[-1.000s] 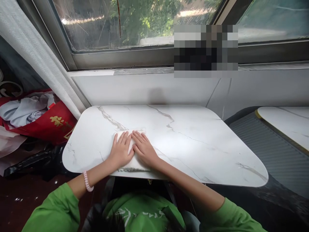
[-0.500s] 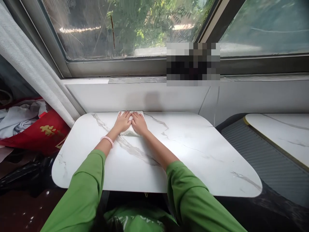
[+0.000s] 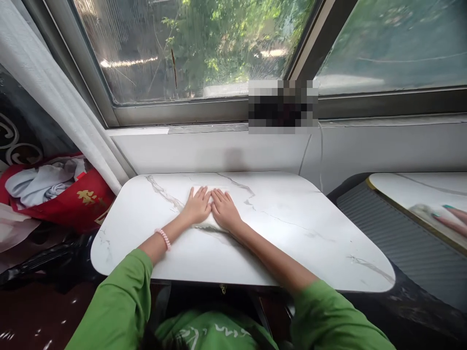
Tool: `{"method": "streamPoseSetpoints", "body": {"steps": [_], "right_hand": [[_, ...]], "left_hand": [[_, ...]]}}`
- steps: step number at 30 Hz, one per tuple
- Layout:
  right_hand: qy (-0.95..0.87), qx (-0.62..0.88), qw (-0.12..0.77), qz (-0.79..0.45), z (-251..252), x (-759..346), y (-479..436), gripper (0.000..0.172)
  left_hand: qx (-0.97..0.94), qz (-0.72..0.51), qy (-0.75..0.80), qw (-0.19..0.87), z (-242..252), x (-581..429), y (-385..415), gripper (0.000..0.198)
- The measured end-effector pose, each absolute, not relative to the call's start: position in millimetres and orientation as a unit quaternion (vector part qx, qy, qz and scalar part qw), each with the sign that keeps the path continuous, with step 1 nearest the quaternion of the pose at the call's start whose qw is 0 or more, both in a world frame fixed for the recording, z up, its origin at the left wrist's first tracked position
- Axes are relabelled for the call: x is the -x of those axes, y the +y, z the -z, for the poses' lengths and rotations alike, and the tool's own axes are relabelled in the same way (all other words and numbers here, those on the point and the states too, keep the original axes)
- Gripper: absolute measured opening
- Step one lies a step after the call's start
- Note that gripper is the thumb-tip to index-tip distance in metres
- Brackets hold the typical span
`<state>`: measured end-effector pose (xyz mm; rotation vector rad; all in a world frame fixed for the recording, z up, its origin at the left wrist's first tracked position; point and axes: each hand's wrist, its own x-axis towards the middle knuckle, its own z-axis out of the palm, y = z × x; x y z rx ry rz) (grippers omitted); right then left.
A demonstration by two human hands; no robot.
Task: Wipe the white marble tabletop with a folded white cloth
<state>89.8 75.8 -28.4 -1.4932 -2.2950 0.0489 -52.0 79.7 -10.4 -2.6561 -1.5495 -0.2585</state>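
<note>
Two window panes (image 3: 204,43) in a grey metal frame fill the upper view; foliage visible through the left one. Below, against a white wall (image 3: 175,150): marble-patterned tabletop (image 3: 302,243), white, rounded corners. White curtain (image 3: 65,99) hangs at left, running diagonally in view.

Container, far left: red bag (image 3: 67,214), gold characters on its side, mouth open. Contents: crumpled pale grey fabric (image 3: 45,182), heaped up to the rim; anything deeper is hidden.

Far right: second marble-patterned tabletop (image 3: 419,181), gold-edged. On it, another person's fingers (image 3: 450,223), green nails, at a pale cloth (image 3: 423,211), partly cut off by the frame edge.

White cloth (image 3: 207,223): flat on the near tabletop, left of its middle, largely covered. Left hand (image 3: 197,208) and right hand (image 3: 224,209) lie palm-down on it, side by side, fingers extended, pressing rather than gripping. Smallest item: pink beaded bracelet (image 3: 164,238), left wrist.
</note>
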Motion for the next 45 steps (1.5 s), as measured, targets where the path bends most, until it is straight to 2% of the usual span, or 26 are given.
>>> {"method": "streamPoseSetpoints", "body": {"steps": [9,16,22,35,40,45], "right_hand": [[-0.849,0.488,0.203,0.018,31,-138,-24,0.051],[-0.844,0.498,0.200,0.024,34,-150,-42,0.050],[-0.844,0.501,0.189,0.025,34,-152,-6,0.049],[-0.811,0.546,0.209,0.015,34,-147,167,0.050],[-0.807,0.561,0.185,0.008,33,-147,172,0.052],[-0.808,0.565,0.167,0.014,33,-158,141,0.053]], "left_hand": [[0.871,0.084,-0.484,0.009,4,11,-23,0.055],[0.882,0.050,-0.469,-0.001,-3,0,-39,0.057],[0.879,0.063,-0.473,-0.002,4,-3,-7,0.055],[0.847,0.112,-0.519,0.010,11,-11,164,0.046],[0.849,0.112,-0.517,0.007,11,-12,174,0.047],[0.860,0.098,-0.501,0.005,13,-19,148,0.048]]}}
